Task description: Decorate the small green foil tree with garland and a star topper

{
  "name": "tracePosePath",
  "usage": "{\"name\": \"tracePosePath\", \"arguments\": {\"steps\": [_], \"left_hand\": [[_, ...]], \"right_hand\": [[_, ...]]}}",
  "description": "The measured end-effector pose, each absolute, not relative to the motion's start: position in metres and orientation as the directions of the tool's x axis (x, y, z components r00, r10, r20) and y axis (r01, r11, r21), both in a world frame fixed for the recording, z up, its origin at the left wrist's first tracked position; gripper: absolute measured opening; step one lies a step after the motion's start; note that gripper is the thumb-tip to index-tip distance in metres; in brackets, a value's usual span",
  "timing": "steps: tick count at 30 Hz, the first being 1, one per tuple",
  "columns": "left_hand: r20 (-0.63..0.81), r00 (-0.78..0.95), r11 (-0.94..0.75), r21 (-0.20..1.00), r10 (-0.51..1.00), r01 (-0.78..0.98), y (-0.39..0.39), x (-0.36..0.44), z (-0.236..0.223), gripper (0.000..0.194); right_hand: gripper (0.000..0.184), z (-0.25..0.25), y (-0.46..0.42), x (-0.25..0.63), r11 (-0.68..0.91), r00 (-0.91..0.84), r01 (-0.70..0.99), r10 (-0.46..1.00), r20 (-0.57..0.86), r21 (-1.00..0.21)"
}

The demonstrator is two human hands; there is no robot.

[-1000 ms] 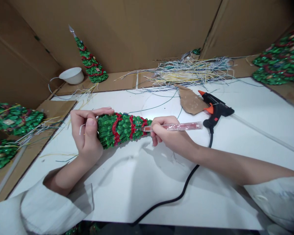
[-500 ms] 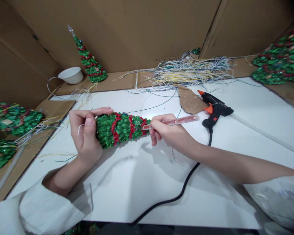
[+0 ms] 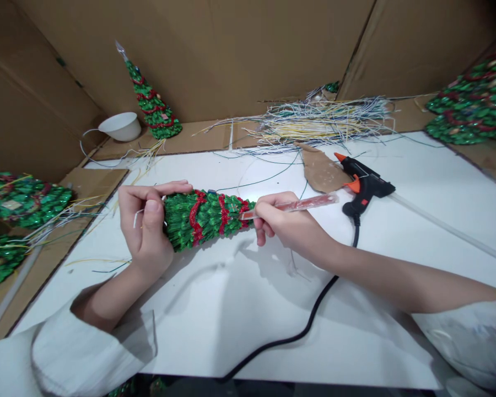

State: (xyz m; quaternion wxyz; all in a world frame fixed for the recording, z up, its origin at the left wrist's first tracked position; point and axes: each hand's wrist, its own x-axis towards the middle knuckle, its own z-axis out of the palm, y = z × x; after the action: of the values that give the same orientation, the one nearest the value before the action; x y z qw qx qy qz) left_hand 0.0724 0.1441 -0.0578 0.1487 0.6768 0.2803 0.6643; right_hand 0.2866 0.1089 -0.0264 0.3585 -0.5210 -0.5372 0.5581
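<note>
Gripping a red tool [image 3: 308, 203], the right hand [image 3: 279, 216] sits by the tree [image 3: 206, 219].

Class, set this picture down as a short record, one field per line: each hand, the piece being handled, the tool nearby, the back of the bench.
Left hand: grips the decorated tree at its wide end
Right hand: holds a reddish stick pen-fashion
Piece: sideways, red garlands, narrow end toward the right
Contact of stick and tree: cannot tell
Tool: glue gun on the white tabletop
Back: thin strands, white container, upright tree
</note>
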Motion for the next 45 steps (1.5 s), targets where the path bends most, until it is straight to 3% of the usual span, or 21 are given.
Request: {"name": "tracePosePath", "arguments": {"steps": [6,12,25,31,38,45], "left_hand": [[0.803,-0.063,-0.784,0.593,0.593,0.183,0.143,0.073,-0.058,0.011],[0.790,-0.080,-0.769,0.610,0.607,0.189,0.142,0.075,-0.057,0.012],[0.760,-0.069,-0.737,0.646,0.647,0.201,0.142,0.074,-0.056,0.011],[0.776,-0.048,-0.757,0.625,0.629,0.192,0.142,0.073,-0.055,0.010],[0.775,-0.043,-0.756,0.625,0.630,0.194,0.142,0.074,-0.055,0.011],[0.766,-0.070,-0.746,0.640,0.639,0.187,0.140,0.077,-0.053,0.013]], "right_hand": [[0.016,-0.021,0.108,0.285,-0.158,-0.162,0.234,0.967,-0.199,-0.959],[0.019,-0.014,0.112,0.284,-0.117,-0.243,0.317,0.949,-0.199,-0.941],[0.025,-0.029,0.114,0.291,0.045,-0.352,0.208,0.935,-0.032,-0.977],[0.024,-0.030,0.111,0.293,0.079,-0.314,0.230,0.949,0.003,-0.970],[0.027,-0.030,0.108,0.290,0.267,-0.307,0.369,0.939,0.154,-0.890],[0.026,-0.030,0.103,0.287,0.301,-0.291,0.409,0.938,0.189,-0.861]]}}
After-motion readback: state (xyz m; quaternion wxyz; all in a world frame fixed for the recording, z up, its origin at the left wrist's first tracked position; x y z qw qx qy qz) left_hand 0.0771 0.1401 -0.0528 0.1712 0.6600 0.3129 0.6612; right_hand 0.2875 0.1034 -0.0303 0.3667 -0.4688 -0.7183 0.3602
